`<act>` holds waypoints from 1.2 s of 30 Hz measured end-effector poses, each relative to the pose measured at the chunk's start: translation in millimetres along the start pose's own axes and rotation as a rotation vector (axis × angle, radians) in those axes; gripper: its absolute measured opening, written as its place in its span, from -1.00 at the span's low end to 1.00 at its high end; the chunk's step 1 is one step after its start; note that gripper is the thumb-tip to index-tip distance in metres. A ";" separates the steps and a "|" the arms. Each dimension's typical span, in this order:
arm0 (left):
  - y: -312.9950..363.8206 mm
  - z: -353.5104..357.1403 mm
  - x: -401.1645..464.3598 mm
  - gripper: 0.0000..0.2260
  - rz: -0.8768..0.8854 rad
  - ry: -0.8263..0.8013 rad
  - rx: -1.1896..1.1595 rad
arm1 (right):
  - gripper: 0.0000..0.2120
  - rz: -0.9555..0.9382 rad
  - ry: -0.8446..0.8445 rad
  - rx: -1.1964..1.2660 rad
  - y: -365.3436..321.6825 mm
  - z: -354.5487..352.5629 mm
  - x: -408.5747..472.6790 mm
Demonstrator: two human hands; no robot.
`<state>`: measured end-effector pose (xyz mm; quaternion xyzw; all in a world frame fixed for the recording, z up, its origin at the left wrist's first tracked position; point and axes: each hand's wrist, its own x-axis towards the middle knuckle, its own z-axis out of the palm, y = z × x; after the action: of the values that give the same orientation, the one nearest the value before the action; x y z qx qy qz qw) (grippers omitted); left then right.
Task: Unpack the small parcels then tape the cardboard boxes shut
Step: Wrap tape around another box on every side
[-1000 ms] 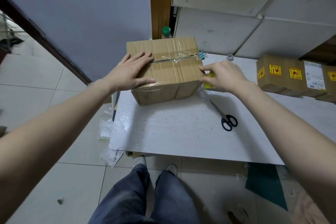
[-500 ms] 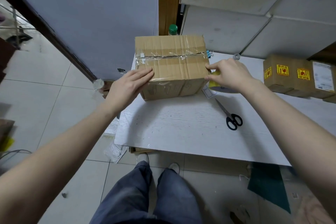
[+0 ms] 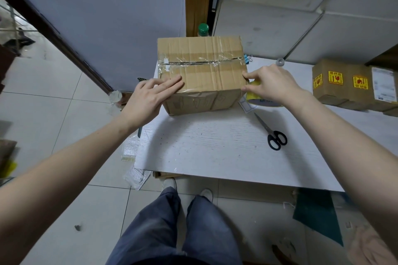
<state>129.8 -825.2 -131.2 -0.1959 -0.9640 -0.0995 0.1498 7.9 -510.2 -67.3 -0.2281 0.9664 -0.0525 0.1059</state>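
- While the cardboard box [image 3: 200, 75] sits at the white table's [image 3: 215, 146] far left corner, clear tape covers its top seam.
- Left hand [image 3: 150, 99]: fingers flat, pressing the near top edge.
- Right hand [image 3: 271, 84]: holding the yellow tape roll [image 3: 258, 99], fingertips at the box's right edge.
- Advice: keep the box pinned, pull tape taut, smooth wrinkles.
- Scissors [image 3: 273, 133] lie near.

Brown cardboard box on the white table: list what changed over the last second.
The left hand slid off the brown cardboard box's top to its near left corner. The right hand stays at the right edge, holding the yellow tape roll. The black-handled scissors lie untouched.
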 end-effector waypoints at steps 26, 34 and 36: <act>43.6 7.4 21.2 -0.59 0.179 0.102 0.064 | -0.61 -0.036 -0.020 -0.021 -1.8 -5.1 1.3; 54.2 8.3 33.2 -0.64 0.088 0.132 0.085 | -0.62 -0.044 -0.025 -0.029 -3.8 -7.0 -0.2; 55.6 8.0 45.0 -0.72 0.108 0.115 0.069 | -0.62 -0.042 -0.019 -0.025 -3.8 -7.0 -1.1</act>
<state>110.9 -757.4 -116.4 -0.2361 -0.9447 -0.0693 0.2169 8.9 -512.7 -59.7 -0.2503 0.9609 -0.0406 0.1112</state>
